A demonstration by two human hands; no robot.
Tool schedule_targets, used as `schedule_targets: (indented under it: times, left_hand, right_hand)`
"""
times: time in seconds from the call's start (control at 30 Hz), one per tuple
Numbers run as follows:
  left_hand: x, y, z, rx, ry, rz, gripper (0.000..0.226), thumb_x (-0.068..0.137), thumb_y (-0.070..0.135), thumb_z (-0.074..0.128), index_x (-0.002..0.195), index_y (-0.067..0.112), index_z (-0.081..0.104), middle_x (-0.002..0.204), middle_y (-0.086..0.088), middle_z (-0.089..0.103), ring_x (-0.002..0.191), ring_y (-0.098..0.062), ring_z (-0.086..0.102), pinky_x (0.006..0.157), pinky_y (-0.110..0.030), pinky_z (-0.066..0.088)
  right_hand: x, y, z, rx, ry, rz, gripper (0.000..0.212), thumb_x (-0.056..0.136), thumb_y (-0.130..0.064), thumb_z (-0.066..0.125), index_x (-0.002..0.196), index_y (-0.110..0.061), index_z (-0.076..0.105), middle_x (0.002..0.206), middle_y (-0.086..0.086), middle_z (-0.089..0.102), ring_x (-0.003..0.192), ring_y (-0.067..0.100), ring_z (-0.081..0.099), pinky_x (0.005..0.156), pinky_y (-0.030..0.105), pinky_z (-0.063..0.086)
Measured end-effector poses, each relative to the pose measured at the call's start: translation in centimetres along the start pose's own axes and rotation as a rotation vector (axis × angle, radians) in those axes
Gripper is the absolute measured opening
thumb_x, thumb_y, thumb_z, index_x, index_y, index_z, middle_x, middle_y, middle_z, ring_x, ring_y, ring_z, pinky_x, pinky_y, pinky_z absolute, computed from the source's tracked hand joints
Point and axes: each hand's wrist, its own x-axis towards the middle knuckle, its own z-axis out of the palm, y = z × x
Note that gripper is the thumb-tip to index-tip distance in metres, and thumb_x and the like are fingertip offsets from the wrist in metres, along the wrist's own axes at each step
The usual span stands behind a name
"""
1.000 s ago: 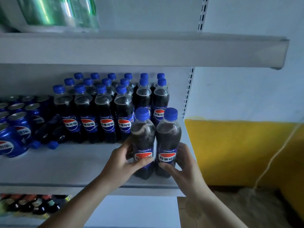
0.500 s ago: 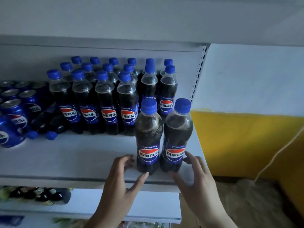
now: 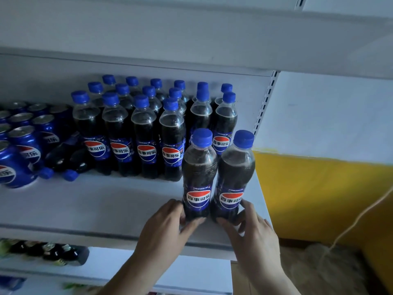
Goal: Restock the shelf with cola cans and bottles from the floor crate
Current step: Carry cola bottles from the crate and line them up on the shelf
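Bottles (image 3: 200,171) between left grip (image 3: 168,222), right grip (image 3: 252,231)

The left bottle (image 3: 198,177), its base gripped by my left hand (image 3: 168,222), and the right bottle (image 3: 235,179), gripped by my right hand (image 3: 253,228), stand upright and touching, blue-capped, near the shelf (image 3: 106,205) front, at 5 o'clock from the standing rows (image 3: 144,135), with cans (image 3: 23,145) at 9 o'clock.
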Motion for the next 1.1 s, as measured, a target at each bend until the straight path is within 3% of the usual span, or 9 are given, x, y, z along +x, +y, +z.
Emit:
schedule_targets:
  times: [0.17,0.27,0.47,0.63,0.73,0.83,0.93,1.1]
  left_hand:
    - [2.7,-1.0,0.7,-0.048,-0.043,-0.044,0.049,0.081,0.069,0.060,0.070,0.029,0.033,0.065,0.010,0.038,0.059,-0.014,0.045,0.056,-0.028,0.034]
    - [4.4,-1.9,1.2,-0.041,-0.075,-0.042,0.047,0.082,0.070,0.058,0.072,0.030,0.036,0.068,0.009,0.042,0.063,-0.015,0.047,0.059,-0.030,0.035]
    - [7.2,-2.1,1.4,-0.003,-0.113,-0.080,0.048,0.089,0.052,0.069,0.068,0.029,0.033,0.070,0.010,0.043,0.071,-0.019,0.048,0.064,-0.031,0.031]
    - [8.7,-1.8,1.4,0.080,-0.133,-0.047,0.042,0.093,0.048,0.066,0.077,0.016,0.043,0.087,-0.013,0.067,0.083,-0.033,0.064,0.066,-0.033,0.036]
    - [9.2,-1.8,1.7,0.145,-0.153,-0.028,0.042,0.095,0.050,0.064,0.077,0.017,0.044,0.085,-0.014,0.069,0.081,-0.033,0.066,0.065,-0.037,0.043]
    - [9.8,-1.4,2.1,0.242,-0.146,-0.034,0.042,0.097,0.051,0.059,0.078,0.017,0.045,0.086,-0.014,0.070,0.083,-0.033,0.068,0.062,-0.035,0.038]
    - [10.4,-0.9,2.4,0.354,-0.182,-0.087,0.046,0.100,0.053,0.051,0.086,0.010,0.059,0.091,-0.015,0.071,0.089,-0.034,0.069,0.062,-0.035,0.039]
    - [10.8,-1.2,2.7,0.356,-0.195,-0.111,0.051,0.100,0.056,0.049,0.090,0.007,0.062,0.090,-0.015,0.072,0.088,-0.035,0.069,0.065,-0.038,0.046]
  right_hand:
    - [2.0,0.2,0.4,0.067,-0.100,0.057,0.052,0.086,-0.054,0.070,0.127,-0.027,0.051,0.066,-0.021,0.050,0.067,0.017,0.065,0.052,0.025,0.032]
    - [3.4,0.3,0.7,0.068,-0.147,0.063,0.050,0.090,-0.054,0.066,0.130,-0.029,0.047,0.082,-0.017,0.062,0.074,0.016,0.066,0.058,0.030,0.041]
    - [6.3,0.1,1.2,0.026,-0.232,0.094,0.048,0.095,-0.053,0.061,0.132,-0.030,0.042,0.107,-0.008,0.071,0.096,0.022,0.068,0.071,0.037,0.049]
    - [7.4,0.3,2.2,0.027,-0.212,0.101,0.046,0.094,-0.054,0.061,0.128,-0.030,0.042,0.107,-0.006,0.072,0.096,0.025,0.068,0.072,0.040,0.051]
    - [8.1,0.7,2.5,0.028,-0.195,0.094,0.046,0.093,-0.054,0.062,0.126,-0.029,0.042,0.106,-0.004,0.073,0.095,0.026,0.068,0.074,0.042,0.052]
    - [8.7,0.8,2.6,0.044,-0.180,0.099,0.045,0.093,-0.053,0.063,0.125,-0.028,0.044,0.102,-0.003,0.072,0.092,0.026,0.068,0.073,0.042,0.053]
    - [9.3,0.9,2.9,0.028,-0.175,0.101,0.046,0.093,-0.052,0.063,0.126,-0.026,0.044,0.103,-0.002,0.072,0.093,0.027,0.068,0.072,0.041,0.052]
    - [10.4,1.0,2.7,0.005,-0.208,0.100,0.045,0.094,-0.052,0.062,0.125,-0.024,0.045,0.105,0.001,0.071,0.093,0.028,0.067,0.074,0.041,0.052]
